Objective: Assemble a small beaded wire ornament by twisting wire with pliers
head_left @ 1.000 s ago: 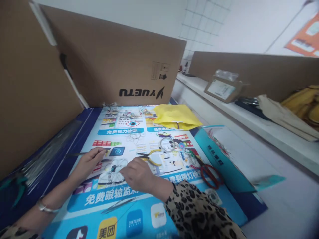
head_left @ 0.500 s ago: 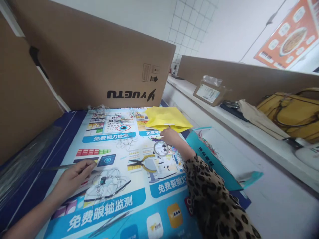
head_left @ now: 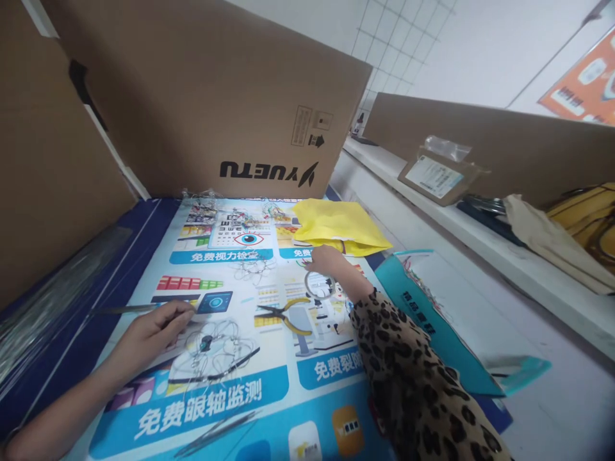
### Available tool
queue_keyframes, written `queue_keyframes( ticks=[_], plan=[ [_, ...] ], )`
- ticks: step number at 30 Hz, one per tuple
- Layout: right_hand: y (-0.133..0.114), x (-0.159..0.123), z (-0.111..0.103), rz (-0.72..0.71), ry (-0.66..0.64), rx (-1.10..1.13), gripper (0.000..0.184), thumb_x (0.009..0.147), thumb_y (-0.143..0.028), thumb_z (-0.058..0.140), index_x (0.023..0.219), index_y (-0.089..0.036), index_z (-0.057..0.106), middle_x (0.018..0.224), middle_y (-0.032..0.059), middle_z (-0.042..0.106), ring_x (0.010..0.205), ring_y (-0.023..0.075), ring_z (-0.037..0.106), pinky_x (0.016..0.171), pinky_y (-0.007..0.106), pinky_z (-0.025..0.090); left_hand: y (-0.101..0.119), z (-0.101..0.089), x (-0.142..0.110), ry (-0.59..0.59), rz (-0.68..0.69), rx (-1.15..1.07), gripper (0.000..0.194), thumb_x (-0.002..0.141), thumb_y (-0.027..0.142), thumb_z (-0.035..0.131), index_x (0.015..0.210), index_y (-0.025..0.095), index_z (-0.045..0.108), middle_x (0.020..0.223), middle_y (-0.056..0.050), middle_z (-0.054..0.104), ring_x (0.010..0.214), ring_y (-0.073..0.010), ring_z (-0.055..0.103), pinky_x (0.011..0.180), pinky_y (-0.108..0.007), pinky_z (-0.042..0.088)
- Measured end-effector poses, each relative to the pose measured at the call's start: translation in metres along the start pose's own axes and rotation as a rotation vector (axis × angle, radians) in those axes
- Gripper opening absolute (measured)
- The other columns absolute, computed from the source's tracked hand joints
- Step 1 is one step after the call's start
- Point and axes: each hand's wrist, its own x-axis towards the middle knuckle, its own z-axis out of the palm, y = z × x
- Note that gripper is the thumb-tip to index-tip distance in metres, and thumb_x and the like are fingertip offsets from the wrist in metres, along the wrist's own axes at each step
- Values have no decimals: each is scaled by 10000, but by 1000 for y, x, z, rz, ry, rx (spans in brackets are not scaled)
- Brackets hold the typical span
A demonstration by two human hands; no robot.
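My right hand (head_left: 331, 266) is at the front edge of a yellow bag (head_left: 341, 224), fingertips closed together over the printed sheet. A thin green strand shows by its fingers; what they pinch is too small to make out. Just below it lies a clear round ring (head_left: 319, 285). My left hand (head_left: 166, 323) rests low over the sheet at the left, its fingers drawn together. A thin bundle of wire (head_left: 122, 310) shows behind it; whether the hand grips it is hidden. Beside this hand lies a flower-like shape of looped wire (head_left: 211, 346) with a dark centre. Yellow-handled pliers (head_left: 286, 315) lie open between the hands.
Cardboard panels (head_left: 192, 96) stand behind and left. A teal open box (head_left: 437, 326) with coloured strands sits at right. Wire tangles (head_left: 254, 269) lie farther back, grey thin strips (head_left: 216, 435) in front, and a clear-wrapped bundle (head_left: 52, 307) at left. A shelf (head_left: 480, 224) runs along the right.
The view has swung, so most things sit farther right in it. My right hand has drawn slightly back from the yellow bag's opening. My left hand stays beside the looped wire.
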Motion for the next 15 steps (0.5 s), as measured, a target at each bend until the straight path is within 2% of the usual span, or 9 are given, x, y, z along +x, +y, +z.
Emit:
queue_keyframes(
  ticks=[5,15],
  plan=[
    [-11,2,-6,-51,-1,-16,331,870,-335,525,1150,-159,524,1157,88,543,971,192,562,812,394,484,-7,0,3,6,-10,-57,415,772,580,498,926,197,533,579,46,463,470,-100,421,445,-193,343],
    [-17,-3,1,-61,108,67,351,863,-336,536,1153,-138,521,1151,98,544,970,198,564,811,397,484,10,4,-1,104,-1,97,459,768,592,483,915,161,547,515,53,456,463,-99,418,464,-195,345]
  ],
)
